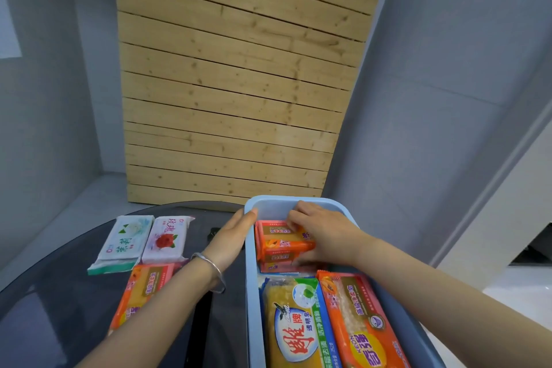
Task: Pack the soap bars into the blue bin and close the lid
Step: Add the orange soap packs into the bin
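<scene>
The blue bin [250, 284] stands on the right of a dark round table, its lid out of view. Inside lie a yellow bar in blue wrap [294, 326], a long orange bar [363, 323] and, at the far end, an orange soap bar [279, 243]. My right hand [321, 233] reaches into the bin and grips that far orange bar, thumb at its near edge. My left hand [234, 236] rests flat against the bin's outer left wall with straight fingers. Left of the bin lie a white-green bar [121, 243], a pink rose bar [167, 237] and an orange bar [142, 293].
The dark glass table [59, 323] has a curved far edge. A wooden slatted panel [236, 84] leans against the grey wall behind it. A small black object [213, 233] lies by my left hand. White flooring shows at right.
</scene>
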The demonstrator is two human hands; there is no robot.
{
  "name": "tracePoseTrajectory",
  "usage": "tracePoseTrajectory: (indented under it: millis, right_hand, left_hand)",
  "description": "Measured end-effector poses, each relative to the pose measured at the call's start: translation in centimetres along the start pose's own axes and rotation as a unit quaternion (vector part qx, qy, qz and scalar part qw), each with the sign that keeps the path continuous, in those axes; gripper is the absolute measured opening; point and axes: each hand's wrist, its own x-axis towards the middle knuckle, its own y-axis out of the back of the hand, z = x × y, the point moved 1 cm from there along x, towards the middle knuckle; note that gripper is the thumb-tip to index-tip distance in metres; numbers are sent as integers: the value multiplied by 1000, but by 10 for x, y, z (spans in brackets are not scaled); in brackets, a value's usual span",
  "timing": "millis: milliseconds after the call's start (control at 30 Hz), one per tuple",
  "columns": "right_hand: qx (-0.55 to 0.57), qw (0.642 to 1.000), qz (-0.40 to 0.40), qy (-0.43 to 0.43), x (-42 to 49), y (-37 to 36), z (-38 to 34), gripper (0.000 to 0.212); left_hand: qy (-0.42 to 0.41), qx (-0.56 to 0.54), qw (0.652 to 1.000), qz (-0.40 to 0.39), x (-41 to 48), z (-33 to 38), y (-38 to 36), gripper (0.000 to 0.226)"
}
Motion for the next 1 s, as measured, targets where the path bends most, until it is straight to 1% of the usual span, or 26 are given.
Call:
tracePoseTrajectory:
  millis: [100,167,200,267,333,400,433,500,533,600,667,700,767,867,933,1000]
  right_hand:
    - [100,994,36,-38,-6,13,-8,44]
    - [189,977,89,-53,-9,24,-19,35]
    - [233,964,112,-58,-9,29,-29,31]
    - [311,938,141,-55,-6,39,-53,26]
    - [380,913,142,-46,3,46,-85,20]
    - [448,885,116,-52,19,46,-118,20]
    - [481,869,89,-67,29,43,-134,18]
    - [516,848,5,-121,47,31,-165,9]
    - [513,844,-45,-149,55,22,-178,12]
    - [505,827,-136,-206,65,2,-198,32]
    - [504,796,-193,-274,69,-18,-208,51]
    - [506,780,-212,-301,70,-27,-211,55]
    - [520,753,-226,-335,72,-40,-215,53]
    - [571,711,-203,-356,72,-46,-221,39]
    - [612,685,-178,-353,70,-48,-224,33]
    - [649,669,-151,-329,68,-47,-227,26]
  left_hand:
    - [-3,1,1000,15,-7,-3,12,24]
    - [-3,5,1000,30,-19,-6,31,34]
    - [-9,20,999,45,-25,-7,44,36]
    - [-19,55,994,89,-37,-14,72,32]
    - [-15,86,987,137,-51,-22,100,24]
    - [1,107,979,174,-65,-33,123,26]
    - [11,113,976,186,-72,-39,131,29]
    - [38,130,972,191,-83,-52,142,34]
    - [54,141,971,186,-87,-58,145,36]
    - [83,164,969,165,-91,-68,147,40]
    - [103,177,969,138,-91,-75,148,39]
    - [106,171,972,121,-91,-78,148,34]
    - [107,149,978,95,-90,-81,147,30]
    - [106,155,977,97,-90,-87,147,30]
    - [86,113,985,97,-93,-87,145,28]
    - [47,65,991,106,-96,-79,145,27]
